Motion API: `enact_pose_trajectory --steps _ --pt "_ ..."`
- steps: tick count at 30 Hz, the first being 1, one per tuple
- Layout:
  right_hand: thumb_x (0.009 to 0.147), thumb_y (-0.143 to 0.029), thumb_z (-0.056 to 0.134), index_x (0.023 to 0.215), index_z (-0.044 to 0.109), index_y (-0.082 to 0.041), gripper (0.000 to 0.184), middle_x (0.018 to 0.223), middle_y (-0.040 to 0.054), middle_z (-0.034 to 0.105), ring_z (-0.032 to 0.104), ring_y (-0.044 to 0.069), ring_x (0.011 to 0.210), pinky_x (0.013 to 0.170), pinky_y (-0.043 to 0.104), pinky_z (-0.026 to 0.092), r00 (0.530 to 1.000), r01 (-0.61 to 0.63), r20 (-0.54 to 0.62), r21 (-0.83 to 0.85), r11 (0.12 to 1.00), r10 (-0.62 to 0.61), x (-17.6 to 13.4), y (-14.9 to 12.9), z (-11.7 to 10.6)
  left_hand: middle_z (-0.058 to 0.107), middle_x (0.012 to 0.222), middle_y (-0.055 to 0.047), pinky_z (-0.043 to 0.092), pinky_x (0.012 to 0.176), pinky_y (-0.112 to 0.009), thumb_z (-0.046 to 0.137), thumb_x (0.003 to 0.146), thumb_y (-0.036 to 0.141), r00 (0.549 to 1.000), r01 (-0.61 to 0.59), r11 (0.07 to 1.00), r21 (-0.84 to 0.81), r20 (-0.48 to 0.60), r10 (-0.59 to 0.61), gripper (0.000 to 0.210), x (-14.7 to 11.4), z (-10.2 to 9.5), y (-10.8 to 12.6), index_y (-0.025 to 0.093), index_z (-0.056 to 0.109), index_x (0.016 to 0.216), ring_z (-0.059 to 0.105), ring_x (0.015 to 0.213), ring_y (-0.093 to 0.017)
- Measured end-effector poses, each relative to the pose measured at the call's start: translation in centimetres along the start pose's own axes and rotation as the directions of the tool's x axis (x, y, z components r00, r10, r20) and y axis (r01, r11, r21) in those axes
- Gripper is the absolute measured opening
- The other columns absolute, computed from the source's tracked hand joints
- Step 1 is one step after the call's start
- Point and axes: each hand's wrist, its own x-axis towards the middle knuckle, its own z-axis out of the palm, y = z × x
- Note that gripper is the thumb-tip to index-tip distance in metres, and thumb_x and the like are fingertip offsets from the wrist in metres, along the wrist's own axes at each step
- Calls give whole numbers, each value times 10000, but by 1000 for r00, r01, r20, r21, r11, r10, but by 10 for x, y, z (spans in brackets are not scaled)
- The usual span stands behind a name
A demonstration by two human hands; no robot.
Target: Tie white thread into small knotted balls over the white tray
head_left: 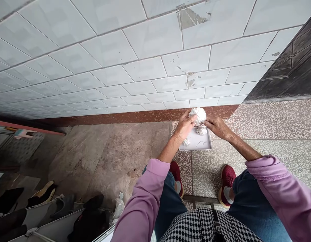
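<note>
A white ball of yarn is held up in front of the wall's base, above a shallow tray. My left hand grips it from the left, with the thumb across its front. My right hand is closed in a pinch at the ball's lower right edge; what lies between its fingertips is too small to make out. Below sits the pale tray, partly hidden by the hands. In it lie a speckled whitish ball and a smaller white ball. A loop of white strand hangs over the tray's front edge.
Behind the tray rises a white tiled wall with a red-brown base strip. A dark door is at the right. My red shoes flank the tray's near side. Shoes on a rack stand lower left.
</note>
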Motion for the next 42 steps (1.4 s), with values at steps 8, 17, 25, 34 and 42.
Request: enact_pose_trajectory --steps 8,17,25,34,42 --pt "1092 -536 501 778 615 -208 468 707 25 594 517 167 649 661 324 382 991 73 108 4 997 -73 -11 -41 6 720 1096 -39 513 925 -324 951 630 495 982 -120 977 179 -123 143 635 3 -12 -5 226 627 1106 664 1010 -180" --pt "1011 -695 631 700 525 -223 575 642 -15 426 370 148 620 607 330 305 975 18 -223 22 1000 -13 -10 -29 -36 704 1141 -69 500 846 -323 927 699 468 965 -63 901 429 257 -55 615 -11 -2 0 218 635 1179 652 989 -200" --pt "996 -727 628 670 454 -227 622 623 -29 383 324 132 594 576 315 287 982 25 -189 89 996 -8 -4 -16 -28 673 1037 -38 532 787 -305 938 721 425 917 92 950 297 347 -197 597 -16 0 1 239 672 1222 626 865 -148" --pt "988 -720 603 679 510 -212 603 635 -14 473 408 143 623 589 300 324 994 -3 -113 94 996 14 2 2 -17 737 1227 -100 550 968 -381 968 625 410 973 129 991 37 189 -133 677 -10 6 6 221 711 1223 698 1123 -247" --pt "1037 -418 527 721 556 -202 383 605 -8 491 446 148 597 621 311 327 1000 6 31 -122 993 -2 -6 -3 -7 708 1297 -102 594 914 -382 956 656 483 996 40 999 30 74 -42 763 -1 -7 -1 249 640 1310 698 1103 -238"
